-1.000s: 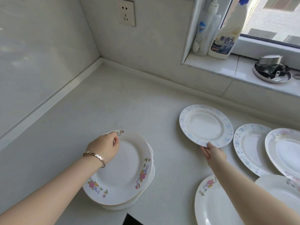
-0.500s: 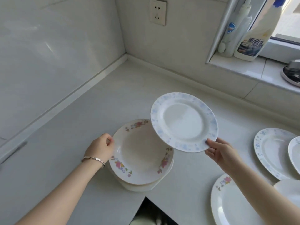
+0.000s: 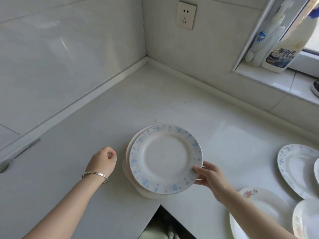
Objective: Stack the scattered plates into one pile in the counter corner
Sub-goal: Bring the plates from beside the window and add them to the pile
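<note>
Overlapping the pile, blue-speckled white plate

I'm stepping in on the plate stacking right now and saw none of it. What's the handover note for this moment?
Left hand: fingers curled, holds nothing, just left of the pile.
Right hand: pinches the near right rim of the blue plate, which lies over the pile, off-centre to the right.
Done: the pile stands on the counter, short of the corner.
Left: release and centre the blue plate; add the second blue plate, the floral plate, the bottom-right plate and the edge plate; probably slide the pile into the corner.
</note>
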The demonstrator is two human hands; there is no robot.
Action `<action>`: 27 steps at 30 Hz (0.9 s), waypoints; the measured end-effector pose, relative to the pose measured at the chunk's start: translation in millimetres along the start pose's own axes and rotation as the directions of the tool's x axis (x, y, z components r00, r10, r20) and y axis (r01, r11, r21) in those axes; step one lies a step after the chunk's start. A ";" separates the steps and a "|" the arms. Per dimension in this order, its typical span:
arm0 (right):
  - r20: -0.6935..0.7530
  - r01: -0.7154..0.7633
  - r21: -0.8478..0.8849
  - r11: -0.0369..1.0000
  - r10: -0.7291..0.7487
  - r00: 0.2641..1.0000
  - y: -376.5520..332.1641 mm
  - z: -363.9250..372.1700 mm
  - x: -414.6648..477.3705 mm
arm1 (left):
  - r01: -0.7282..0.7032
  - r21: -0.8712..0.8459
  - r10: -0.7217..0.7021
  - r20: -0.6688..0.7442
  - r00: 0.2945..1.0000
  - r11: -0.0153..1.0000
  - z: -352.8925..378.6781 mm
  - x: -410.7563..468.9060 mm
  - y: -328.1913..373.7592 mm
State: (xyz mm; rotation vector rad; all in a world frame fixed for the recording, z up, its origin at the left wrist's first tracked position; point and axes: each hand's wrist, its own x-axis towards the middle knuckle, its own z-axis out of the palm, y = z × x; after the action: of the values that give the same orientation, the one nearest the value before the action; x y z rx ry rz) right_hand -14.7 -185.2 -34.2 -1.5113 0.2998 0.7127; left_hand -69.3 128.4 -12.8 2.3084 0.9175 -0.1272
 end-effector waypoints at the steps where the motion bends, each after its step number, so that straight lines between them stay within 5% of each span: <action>1: -0.044 0.040 -0.091 0.995 -0.044 0.998 0.1 3.7 0.3 | -0.002 -0.005 0.002 0.003 1.000 1.000 0.4 0.2 1.4; 6: -0.156 0.097 -0.564 0.820 -0.221 0.963 7.5 22.4 5.1 | -0.045 -0.006 0.045 0.012 0.999 0.999 4.4 1.8 10.7; 17: -0.220 -0.085 -0.645 0.760 -0.077 0.972 -1.2 5.7 5.0 | -0.342 0.046 0.339 0.069 0.938 0.939 26.4 9.3 66.2; 22: -0.383 -0.223 -0.612 0.759 -0.037 0.923 16.1 -51.0 -26.0 | -0.625 0.092 0.564 0.346 0.750 0.775 78.4 -22.4 124.7; 27: -0.535 -0.336 -0.508 0.793 0.015 0.845 44.8 -122.6 -78.4 | -0.767 0.071 0.602 0.575 0.554 0.638 143.6 -80.1 179.1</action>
State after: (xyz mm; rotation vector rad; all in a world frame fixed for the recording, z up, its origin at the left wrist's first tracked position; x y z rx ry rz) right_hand -71.2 -326.6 -32.1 -2.3015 0.6828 0.5655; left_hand 6.0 -102.6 -6.2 2.5565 -0.3677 -0.5412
